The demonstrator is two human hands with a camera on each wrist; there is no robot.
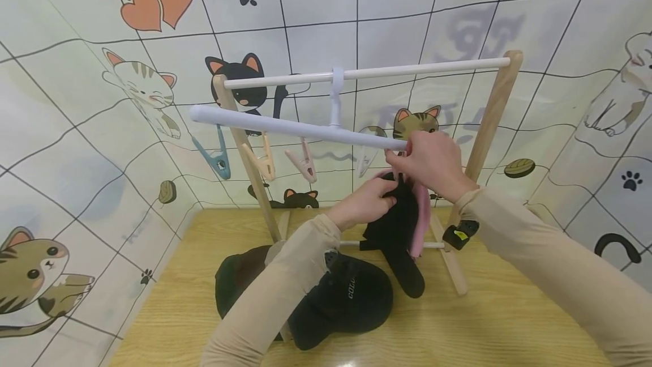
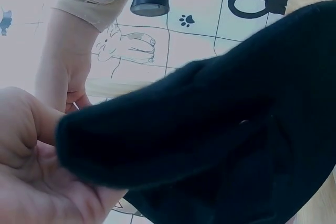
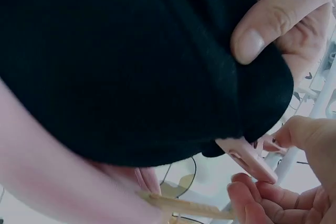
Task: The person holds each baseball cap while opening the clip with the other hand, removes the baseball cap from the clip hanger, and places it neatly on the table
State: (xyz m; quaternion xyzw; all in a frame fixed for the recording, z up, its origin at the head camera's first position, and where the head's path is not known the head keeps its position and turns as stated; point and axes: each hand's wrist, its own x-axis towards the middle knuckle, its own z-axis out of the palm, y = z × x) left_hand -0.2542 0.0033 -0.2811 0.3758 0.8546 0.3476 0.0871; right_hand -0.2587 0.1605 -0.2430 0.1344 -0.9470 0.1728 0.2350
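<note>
My left hand pinches a black cap by its edge, thumb on one face, as the right wrist view also shows. The cap hangs below the right end of a pale blue clip hanger. At that end my right hand pinches a pale pink clothespin whose jaws are at the black cap's edge; whether they grip the cloth I cannot tell. Behind the black cap hangs a pink cap, its upper part hidden.
The hanger hooks over the white rod of a wooden rack. More clips dangle from it: a blue one, a yellow one, a pink one and a white one. Another black cap and a camouflage cap lie on the table.
</note>
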